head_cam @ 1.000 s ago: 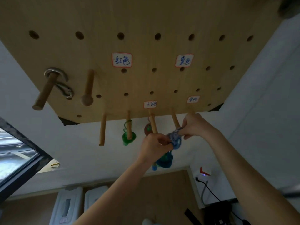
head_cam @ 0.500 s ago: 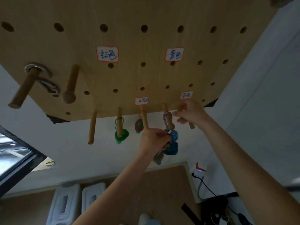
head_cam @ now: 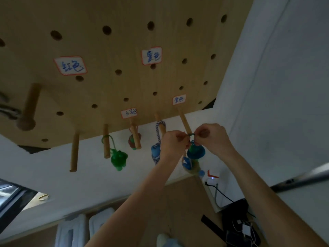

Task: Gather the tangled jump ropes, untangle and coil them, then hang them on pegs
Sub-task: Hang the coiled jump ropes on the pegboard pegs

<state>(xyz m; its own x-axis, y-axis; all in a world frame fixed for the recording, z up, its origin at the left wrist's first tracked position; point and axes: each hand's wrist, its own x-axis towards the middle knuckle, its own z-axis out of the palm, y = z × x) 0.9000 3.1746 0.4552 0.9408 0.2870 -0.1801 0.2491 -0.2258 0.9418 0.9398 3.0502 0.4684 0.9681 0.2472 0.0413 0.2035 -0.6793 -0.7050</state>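
Note:
A wooden pegboard (head_cam: 110, 50) with labelled pegs fills the upper view. A green coiled rope (head_cam: 118, 158) hangs on one peg, a red one (head_cam: 132, 141) on the peg to its right, and a blue-and-white rope (head_cam: 157, 139) on a third. At the tip of the rightmost peg (head_cam: 184, 122), my left hand (head_cam: 173, 144) and my right hand (head_cam: 211, 138) both pinch the thin loop of a teal coiled rope (head_cam: 195, 151) that hangs between them. More rope ends dangle below it.
An empty peg (head_cam: 74, 152) and a thick peg (head_cam: 29, 107) stand at the left. White wall below the board. On the floor lie white boxes (head_cam: 85, 229) and cables with a charger (head_cam: 238, 225). A window edge (head_cam: 10, 198) shows at the lower left.
The blue-and-white rope now hangs alone on its peg. Both hands moved right to the rightmost peg and now hold the teal rope's loop there. The view tilted and shifted.

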